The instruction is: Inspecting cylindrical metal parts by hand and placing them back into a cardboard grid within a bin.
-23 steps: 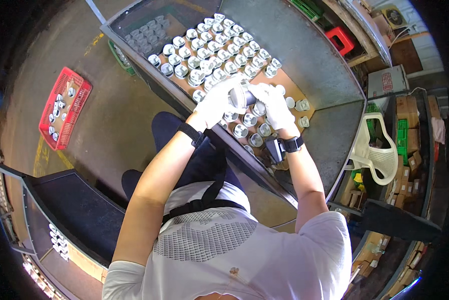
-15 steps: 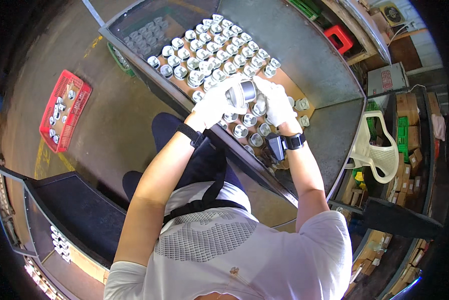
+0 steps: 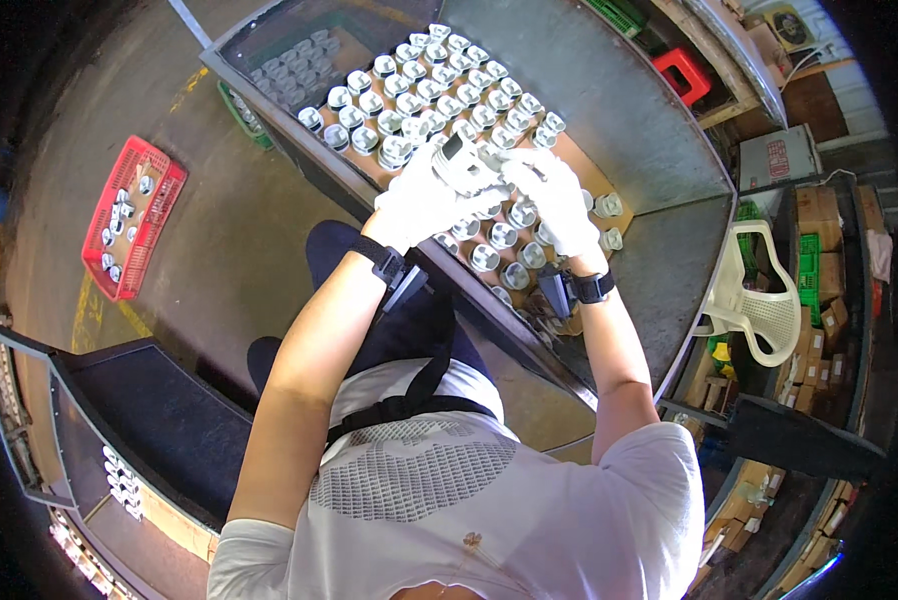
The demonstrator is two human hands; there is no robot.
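Clearly, the left hand grasps a tilted piston; the right hand, at its right, has an unclear hold.

Not a word is legible from where I stand. A block of red print marks the pale carton over to the right, too small to read. Rows of tiny dark marks run across the person's light shirt, and small white labels on the brown boxes are equally unreadable.
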